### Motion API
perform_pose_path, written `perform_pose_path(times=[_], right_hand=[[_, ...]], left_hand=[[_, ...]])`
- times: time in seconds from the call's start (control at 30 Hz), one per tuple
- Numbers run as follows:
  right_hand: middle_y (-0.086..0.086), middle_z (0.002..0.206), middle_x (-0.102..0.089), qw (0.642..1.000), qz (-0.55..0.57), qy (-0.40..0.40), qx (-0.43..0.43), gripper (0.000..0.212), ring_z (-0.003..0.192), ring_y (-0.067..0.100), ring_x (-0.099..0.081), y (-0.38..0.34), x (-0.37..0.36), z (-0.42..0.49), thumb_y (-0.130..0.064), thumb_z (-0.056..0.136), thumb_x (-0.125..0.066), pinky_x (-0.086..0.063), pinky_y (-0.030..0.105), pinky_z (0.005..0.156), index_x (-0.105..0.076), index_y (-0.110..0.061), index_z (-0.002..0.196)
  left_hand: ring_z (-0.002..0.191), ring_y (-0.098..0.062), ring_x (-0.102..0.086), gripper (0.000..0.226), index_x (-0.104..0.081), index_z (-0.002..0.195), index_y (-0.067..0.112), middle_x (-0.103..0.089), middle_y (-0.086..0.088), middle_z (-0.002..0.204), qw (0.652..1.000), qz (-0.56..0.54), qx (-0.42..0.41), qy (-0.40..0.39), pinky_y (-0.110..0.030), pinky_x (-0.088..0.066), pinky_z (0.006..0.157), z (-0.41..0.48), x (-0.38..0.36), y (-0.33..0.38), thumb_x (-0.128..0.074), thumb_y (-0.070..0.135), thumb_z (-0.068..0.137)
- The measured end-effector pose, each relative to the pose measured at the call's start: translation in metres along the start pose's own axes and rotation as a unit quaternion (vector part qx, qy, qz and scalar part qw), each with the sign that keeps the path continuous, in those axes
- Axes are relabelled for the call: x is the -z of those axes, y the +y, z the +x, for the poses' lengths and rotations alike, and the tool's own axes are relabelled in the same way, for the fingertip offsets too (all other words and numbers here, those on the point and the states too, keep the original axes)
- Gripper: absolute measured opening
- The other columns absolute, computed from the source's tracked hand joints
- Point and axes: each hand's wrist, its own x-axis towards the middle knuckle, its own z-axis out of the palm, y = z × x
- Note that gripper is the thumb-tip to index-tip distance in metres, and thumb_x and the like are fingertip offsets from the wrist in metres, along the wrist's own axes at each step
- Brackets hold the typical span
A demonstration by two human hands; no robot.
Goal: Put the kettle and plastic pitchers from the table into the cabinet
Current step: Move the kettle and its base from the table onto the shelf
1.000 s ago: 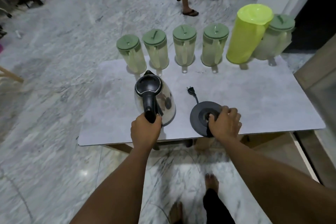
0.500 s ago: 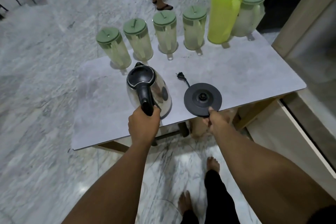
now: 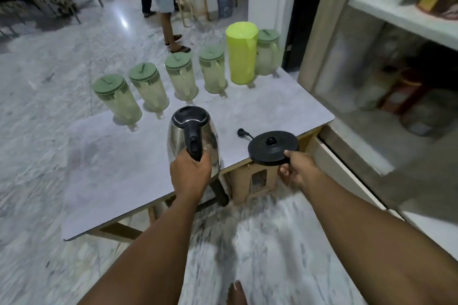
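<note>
My left hand [image 3: 189, 175] grips the black handle of a steel kettle [image 3: 192, 135], held above the near edge of the grey table [image 3: 119, 181]. My right hand [image 3: 296, 172] pinches the rim of the kettle's round black base [image 3: 272, 147], lifted off the table with its plug [image 3: 241, 132] trailing behind. Along the table's far edge stand several clear pitchers with green lids [image 3: 117, 98], a tall lime-yellow pitcher [image 3: 241, 53] and a rounder green-lidded pitcher [image 3: 269, 53] behind it. The cabinet [image 3: 386, 62] stands at right.
The cabinet has a white shelf [image 3: 406, 16] carrying bottles, and dim items sit in the compartment below. A person [image 3: 161, 0] stands on the marble floor beyond the table. My bare foot [image 3: 236, 292] shows at the bottom. A wooden box [image 3: 252, 181] sits under the table.
Both hands have lifted their loads off the table: the kettle and its base now hang above the near edge. My view has swung right, bringing the cabinet into sight.
</note>
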Motion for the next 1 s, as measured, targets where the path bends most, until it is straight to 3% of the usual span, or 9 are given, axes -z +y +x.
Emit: perform_pose_path(times=[0.13,0.3,0.47,0.6,0.67,0.77,0.9,1.0], right_hand=[[0.012,0.075,-0.056,0.997,0.007,0.058,0.049,0.017,0.051,0.016,-0.046,-0.026,0.092,-0.033,-0.010,0.096,-0.057,-0.039,0.027,0.044,-0.058,-0.001,0.110],[0.007,0.065,-0.049,0.988,0.062,0.097,0.101,0.002,0.044,0.013,-0.043,-0.042,0.234,-0.095,-0.010,0.097,-0.055,-0.033,0.021,0.034,-0.054,-0.010,0.099],[0.008,0.068,-0.058,0.962,0.077,0.191,0.177,0.005,0.047,0.013,-0.055,-0.049,0.372,-0.207,-0.010,0.095,-0.058,-0.034,0.027,0.044,-0.060,-0.009,0.090],[0.011,0.075,-0.061,0.942,0.106,0.242,0.208,0.012,0.055,0.020,-0.054,-0.054,0.465,-0.296,-0.011,0.092,-0.062,-0.039,0.029,0.051,-0.065,-0.004,0.101],[0.012,0.078,-0.062,0.928,0.123,0.269,0.226,0.019,0.055,0.021,-0.057,-0.059,0.501,-0.330,-0.012,0.091,-0.064,-0.043,0.027,0.048,-0.066,-0.002,0.107],[0.008,0.078,-0.059,0.911,0.163,0.293,0.240,0.005,0.052,0.017,-0.057,-0.067,0.541,-0.369,-0.014,0.095,-0.059,-0.037,0.021,0.034,-0.059,-0.009,0.095],[0.004,0.082,-0.058,0.879,0.216,0.316,0.284,0.004,0.069,0.014,-0.058,-0.075,0.587,-0.393,-0.013,0.097,-0.054,-0.038,0.026,0.052,-0.056,-0.014,0.095],[0.003,0.076,-0.058,0.858,0.240,0.357,0.279,0.010,0.056,0.009,-0.060,-0.081,0.614,-0.395,-0.015,0.099,-0.051,-0.038,0.023,0.051,-0.053,-0.012,0.109]], left_hand=[[0.070,-0.032,-0.062,0.025,-0.063,0.079,0.014,-0.063,-0.008,0.069,0.997,-0.021,-0.055,-0.051,-0.036,-0.051,0.061,-0.032,-0.028,0.045,-0.062,0.038,0.086],[0.068,-0.033,-0.058,0.027,-0.057,0.068,0.016,-0.058,-0.006,0.063,0.978,-0.046,-0.159,-0.126,-0.031,-0.040,0.059,-0.104,-0.065,0.127,-0.062,0.036,0.086],[0.071,-0.030,-0.062,0.040,-0.065,0.072,0.012,-0.065,-0.009,0.069,0.946,-0.085,-0.252,-0.188,-0.032,-0.045,0.061,-0.194,-0.091,0.213,-0.054,0.050,0.081],[0.069,-0.030,-0.065,0.039,-0.063,0.064,0.015,-0.065,-0.007,0.064,0.910,-0.129,-0.316,-0.234,-0.042,-0.058,0.066,-0.261,-0.093,0.279,-0.054,0.051,0.076],[0.066,-0.028,-0.067,0.038,-0.064,0.062,0.017,-0.066,-0.004,0.061,0.886,-0.163,-0.347,-0.260,-0.046,-0.060,0.068,-0.289,-0.093,0.311,-0.056,0.051,0.076],[0.057,-0.029,-0.069,0.042,-0.063,0.058,0.014,-0.067,-0.006,0.054,0.854,-0.207,-0.380,-0.290,-0.047,-0.060,0.061,-0.327,-0.098,0.356,-0.056,0.053,0.072],[0.052,-0.029,-0.069,0.046,-0.062,0.056,0.011,-0.065,-0.009,0.051,0.813,-0.244,-0.416,-0.326,-0.048,-0.059,0.054,-0.376,-0.115,0.410,-0.056,0.054,0.071],[0.051,-0.026,-0.068,0.044,-0.063,0.056,0.013,-0.065,-0.006,0.050,0.789,-0.254,-0.439,-0.348,-0.047,-0.059,0.053,-0.403,-0.139,0.445,-0.055,0.054,0.072]])
